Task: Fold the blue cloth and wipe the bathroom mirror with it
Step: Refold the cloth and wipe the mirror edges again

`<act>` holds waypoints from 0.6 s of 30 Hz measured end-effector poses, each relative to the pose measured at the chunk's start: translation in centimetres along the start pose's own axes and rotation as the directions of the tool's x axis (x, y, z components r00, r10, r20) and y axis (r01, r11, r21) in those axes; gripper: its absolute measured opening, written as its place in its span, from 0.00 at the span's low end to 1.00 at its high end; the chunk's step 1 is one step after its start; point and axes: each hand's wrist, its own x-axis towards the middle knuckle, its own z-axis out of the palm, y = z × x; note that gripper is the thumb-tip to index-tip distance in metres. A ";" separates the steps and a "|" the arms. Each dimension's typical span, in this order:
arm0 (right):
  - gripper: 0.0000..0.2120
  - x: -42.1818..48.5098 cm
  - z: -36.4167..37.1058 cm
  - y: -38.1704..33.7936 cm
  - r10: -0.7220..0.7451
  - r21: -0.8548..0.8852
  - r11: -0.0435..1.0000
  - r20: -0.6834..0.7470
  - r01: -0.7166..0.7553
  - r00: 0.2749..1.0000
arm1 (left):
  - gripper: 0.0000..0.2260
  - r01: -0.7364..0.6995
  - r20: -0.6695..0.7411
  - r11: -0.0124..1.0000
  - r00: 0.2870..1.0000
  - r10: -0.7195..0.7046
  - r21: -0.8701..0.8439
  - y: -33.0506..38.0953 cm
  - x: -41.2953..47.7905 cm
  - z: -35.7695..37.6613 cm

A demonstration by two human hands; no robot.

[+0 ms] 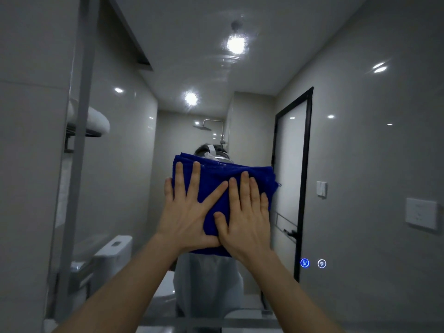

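A folded blue cloth lies flat against the bathroom mirror, which fills nearly the whole view. My left hand presses on the cloth's left half with straight, spread fingers. My right hand presses on the right half, fingers straight and together, its thumb crossing under my left index finger. Both palms cover the cloth's lower part. Behind the cloth the mirror shows a reflected person, mostly hidden.
Two lit touch icons glow on the mirror at lower right. The mirror's left edge meets a grey wall. Reflected in the glass are a black-framed door, a toilet, a towel shelf and ceiling lights.
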 end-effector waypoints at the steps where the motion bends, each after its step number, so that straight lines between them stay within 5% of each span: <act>1: 0.33 0.0 -0.1 -0.2 0.017 0.017 1.000 0.001 -0.017 1.000 | 0.50 -0.008 -0.011 1.000 1.000 0.008 0.002 -0.1 -0.1 0.2; 10: 0.32 0.9 0.4 -1.4 0.091 0.002 0.996 0.006 -0.091 0.996 | 0.49 -0.056 -0.080 0.998 0.995 0.059 0.034 -1.2 -0.1 1.0; 18: 0.30 9.9 0.1 -6.5 -0.098 0.106 0.989 -0.021 0.100 0.995 | 0.49 0.175 -0.015 0.978 0.985 -0.174 0.112 -8.2 3.0 -2.4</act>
